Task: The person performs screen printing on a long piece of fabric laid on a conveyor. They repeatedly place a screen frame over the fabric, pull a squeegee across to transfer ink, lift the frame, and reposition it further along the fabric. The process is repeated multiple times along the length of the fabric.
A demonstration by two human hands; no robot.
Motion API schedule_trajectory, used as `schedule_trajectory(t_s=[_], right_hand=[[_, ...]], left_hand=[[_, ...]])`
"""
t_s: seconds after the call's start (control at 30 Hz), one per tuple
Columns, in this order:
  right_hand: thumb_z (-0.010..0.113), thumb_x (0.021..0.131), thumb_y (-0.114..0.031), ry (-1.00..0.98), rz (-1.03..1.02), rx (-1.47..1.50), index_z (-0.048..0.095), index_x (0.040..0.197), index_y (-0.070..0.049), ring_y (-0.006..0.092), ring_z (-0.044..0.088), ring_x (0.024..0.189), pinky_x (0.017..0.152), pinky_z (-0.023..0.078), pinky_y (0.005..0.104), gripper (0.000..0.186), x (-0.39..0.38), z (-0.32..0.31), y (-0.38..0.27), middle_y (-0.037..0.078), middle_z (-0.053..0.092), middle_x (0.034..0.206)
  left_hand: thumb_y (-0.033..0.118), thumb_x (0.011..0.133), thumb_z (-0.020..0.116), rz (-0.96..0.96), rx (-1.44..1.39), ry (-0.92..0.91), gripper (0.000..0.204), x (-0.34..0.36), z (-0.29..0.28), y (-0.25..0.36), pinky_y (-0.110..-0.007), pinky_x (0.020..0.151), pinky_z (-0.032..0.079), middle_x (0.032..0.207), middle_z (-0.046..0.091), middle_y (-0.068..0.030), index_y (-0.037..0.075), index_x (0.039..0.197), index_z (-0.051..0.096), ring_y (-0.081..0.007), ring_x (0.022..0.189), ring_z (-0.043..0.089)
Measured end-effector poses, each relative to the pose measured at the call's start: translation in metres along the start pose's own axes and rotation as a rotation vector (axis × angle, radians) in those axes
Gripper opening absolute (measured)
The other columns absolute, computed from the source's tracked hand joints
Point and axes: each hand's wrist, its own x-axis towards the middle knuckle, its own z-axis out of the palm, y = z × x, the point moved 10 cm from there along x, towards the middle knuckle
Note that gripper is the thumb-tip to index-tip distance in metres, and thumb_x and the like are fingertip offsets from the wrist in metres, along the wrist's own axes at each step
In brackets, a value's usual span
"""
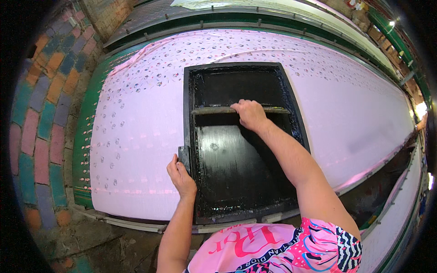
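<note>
A black screen-printing frame (187,113) lies flat on pale pink fabric (141,136). Across its upper part stretches a long squeegee (214,110), which my right hand (251,114) grips near the middle from above. Dark ink covers the mesh beyond the squeegee, while the nearer mesh (227,154) looks smooth and shiny, with a small printed motif faintly visible. At the frame's left side, my left hand (182,178) holds a black block-like handle (184,157), its fingers closed against the outer edge. The palm side of my right hand is hidden.
Small dark and red motifs dot the fabric's far part and left end. Beneath it shows a long green table (86,136) with a rail (150,221) along the near edge. Colourful painted bricks (43,123) lie left. Another long printing table (268,11) runs beyond.
</note>
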Motion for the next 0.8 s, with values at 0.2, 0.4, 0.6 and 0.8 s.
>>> schedule_trajectory(t_s=[0.2, 0.4, 0.6, 0.8], right_hand=[[0.070, 0.091, -0.011, 0.018, 0.010, -0.019, 0.082, 0.117, -0.015, 0.0362, 0.078, 0.103, 0.090, 0.063, 0.0507, 0.029, 0.102, 0.028, 0.065, 0.016, 0.077, 0.107], [0.070, 0.089, -0.003, -0.055, 0.038, 0.010, 0.079, 0.130, -0.018, 0.0371, 0.076, 0.111, 0.096, 0.062, 0.0517, 0.045, 0.156, 0.041, 0.109, 0.013, 0.077, 0.116], [0.069, 0.091, -0.003, 0.042, 0.028, 0.008, 0.080, 0.130, -0.018, 0.0354, 0.077, 0.111, 0.095, 0.063, 0.0503, 0.043, 0.163, 0.029, 0.143, 0.013, 0.079, 0.114], [0.069, 0.089, -0.004, -0.003, -0.010, 0.009, 0.080, 0.129, -0.021, 0.0361, 0.078, 0.111, 0.095, 0.063, 0.0515, 0.045, 0.161, 0.039, 0.160, 0.014, 0.080, 0.115]], left_hand=[[0.015, 0.114, 0.048, -0.007, 0.075, 0.011, 0.043, -0.001, 0.000, 0.005, -0.049, 0.114, 0.045, 0.137, 0.059, -0.0248, -0.007, 0.150, 0.058, -0.0410, 0.131, 0.057], [0.021, 0.114, 0.049, -0.010, 0.123, 0.039, 0.046, -0.001, 0.000, 0.008, -0.050, 0.114, 0.045, 0.137, 0.059, -0.0248, -0.007, 0.150, 0.058, -0.0413, 0.131, 0.057], [0.031, 0.117, 0.048, -0.009, 0.121, 0.022, 0.051, -0.001, 0.002, 0.010, -0.050, 0.115, 0.044, 0.137, 0.060, -0.0244, -0.008, 0.150, 0.058, -0.0409, 0.130, 0.057], [0.036, 0.119, 0.046, -0.017, 0.140, 0.014, 0.055, 0.000, 0.004, 0.013, -0.050, 0.114, 0.044, 0.137, 0.060, -0.0246, -0.008, 0.149, 0.058, -0.0406, 0.129, 0.057]])
